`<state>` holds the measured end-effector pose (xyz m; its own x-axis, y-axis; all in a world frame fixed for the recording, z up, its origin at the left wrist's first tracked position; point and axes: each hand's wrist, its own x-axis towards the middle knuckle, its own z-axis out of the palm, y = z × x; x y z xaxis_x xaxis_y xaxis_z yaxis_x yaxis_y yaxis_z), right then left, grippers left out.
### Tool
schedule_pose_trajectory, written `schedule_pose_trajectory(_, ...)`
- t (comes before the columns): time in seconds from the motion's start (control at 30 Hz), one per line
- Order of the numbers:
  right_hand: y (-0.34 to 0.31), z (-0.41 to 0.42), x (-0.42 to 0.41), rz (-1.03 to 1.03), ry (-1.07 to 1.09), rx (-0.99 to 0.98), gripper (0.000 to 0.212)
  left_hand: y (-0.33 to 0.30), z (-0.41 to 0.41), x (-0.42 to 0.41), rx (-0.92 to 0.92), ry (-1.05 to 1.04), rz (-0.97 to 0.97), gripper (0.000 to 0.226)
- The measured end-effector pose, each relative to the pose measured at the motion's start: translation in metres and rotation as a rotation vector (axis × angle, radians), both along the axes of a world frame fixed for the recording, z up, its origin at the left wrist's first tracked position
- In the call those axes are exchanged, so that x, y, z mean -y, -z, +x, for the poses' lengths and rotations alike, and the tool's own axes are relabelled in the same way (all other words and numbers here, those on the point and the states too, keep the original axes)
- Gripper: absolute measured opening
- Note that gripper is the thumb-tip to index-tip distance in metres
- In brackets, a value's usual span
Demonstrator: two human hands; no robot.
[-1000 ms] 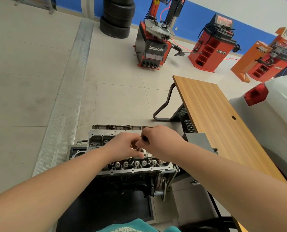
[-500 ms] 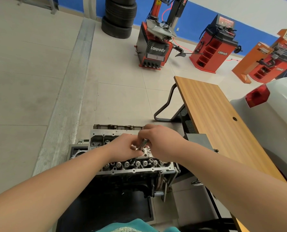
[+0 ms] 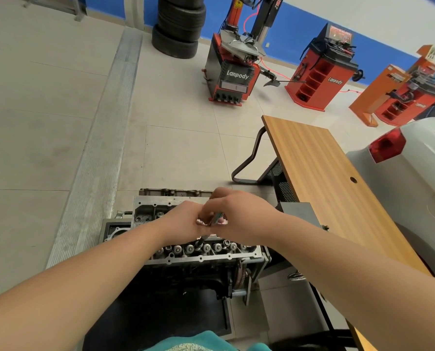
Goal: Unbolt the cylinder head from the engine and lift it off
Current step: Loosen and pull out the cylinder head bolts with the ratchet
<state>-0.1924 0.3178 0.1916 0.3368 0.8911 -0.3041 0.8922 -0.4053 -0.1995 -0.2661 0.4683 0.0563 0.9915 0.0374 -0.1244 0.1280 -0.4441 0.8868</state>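
Low in the centre of the frame, a person's left hand (image 3: 183,220) and right hand (image 3: 239,216) meet above the cylinder head (image 3: 198,249), which sits on the engine (image 3: 186,277) on the workshop floor. Both hands curl their fingers around a slim metal tool (image 3: 216,219) pinched between them; its tip is hidden. A wooden bench (image 3: 325,178) stands at right, beside a white car (image 3: 414,186). Red tyre machines (image 3: 234,69) and stacked tyres (image 3: 179,24) line the blue wall in the upper frame.
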Motion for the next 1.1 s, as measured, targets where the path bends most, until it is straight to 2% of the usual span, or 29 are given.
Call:
schedule_pose_trajectory(0.07,0.004,0.000,-0.002,0.004,0.111,0.021,0.033,-0.001,0.002,0.000,0.009,-0.045,0.024,0.017)
schedule_pose_trajectory(0.13,0.007,0.000,-0.004,-0.033,0.183,0.086,0.031,0.000,0.004,0.000,0.015,-0.086,0.019,0.026)
schedule_pose_trajectory(0.23,0.005,-0.001,-0.002,-0.045,0.093,0.078,0.012,0.003,0.001,0.001,0.026,-0.034,-0.022,0.020)
schedule_pose_trajectory(0.3,0.003,0.001,0.001,-0.071,0.001,0.077,0.024,0.002,-0.003,0.000,0.006,0.010,-0.040,0.017)
schedule_pose_trajectory(0.37,0.000,0.001,0.001,-0.030,-0.009,0.056,0.019,0.002,-0.003,-0.002,-0.030,0.016,-0.014,0.018)
schedule_pose_trajectory(0.4,0.000,0.000,0.001,0.009,0.001,0.044,0.015,0.002,-0.002,-0.002,-0.040,0.017,0.017,0.016)
schedule_pose_trajectory(0.47,0.004,-0.001,0.000,0.032,0.072,0.054,0.023,-0.001,0.001,0.000,-0.035,0.014,0.069,0.014)
schedule_pose_trajectory(0.57,0.007,0.000,-0.002,-0.051,0.149,0.163,0.030,-0.001,0.001,0.002,0.024,0.014,0.051,0.025)
schedule_pose_trajectory(0.67,0.005,0.003,0.000,0.003,0.030,0.050,0.010,-0.002,-0.003,0.003,0.000,0.039,-0.019,0.020)
schedule_pose_trajectory(0.73,0.006,0.005,0.004,0.037,-0.064,-0.031,0.018,-0.002,-0.004,0.002,-0.021,0.036,-0.004,0.018)
schedule_pose_trajectory(0.8,0.009,0.009,0.007,0.119,-0.058,-0.123,0.009,-0.004,-0.002,0.002,-0.028,-0.001,0.028,0.008)
schedule_pose_trajectory(0.87,0.016,0.011,0.010,0.233,0.077,-0.266,0.016,-0.005,-0.001,0.001,0.000,-0.032,0.089,0.015)
schedule_pose_trajectory(0.9,0.021,0.010,0.010,0.324,0.239,-0.415,0.020,-0.004,0.000,0.001,0.015,-0.046,0.101,0.020)
schedule_pose_trajectory(0.97,0.039,0.012,0.009,0.547,0.695,-0.755,0.033,-0.002,0.000,0.001,0.037,-0.075,0.055,0.022)
schedule_pose_trajectory(1.0,0.052,0.015,0.008,0.581,0.906,-0.837,0.034,-0.002,-0.001,0.001,0.048,-0.086,0.030,0.021)
schedule_pose_trajectory(1.03,0.066,0.016,0.008,0.511,1.079,-0.857,0.029,-0.002,-0.002,0.001,0.069,-0.093,0.015,0.019)
schedule_pose_trajectory(1.1,0.095,0.011,0.014,0.196,1.287,-0.879,0.016,-0.005,-0.005,0.002,0.115,-0.108,0.016,0.017)
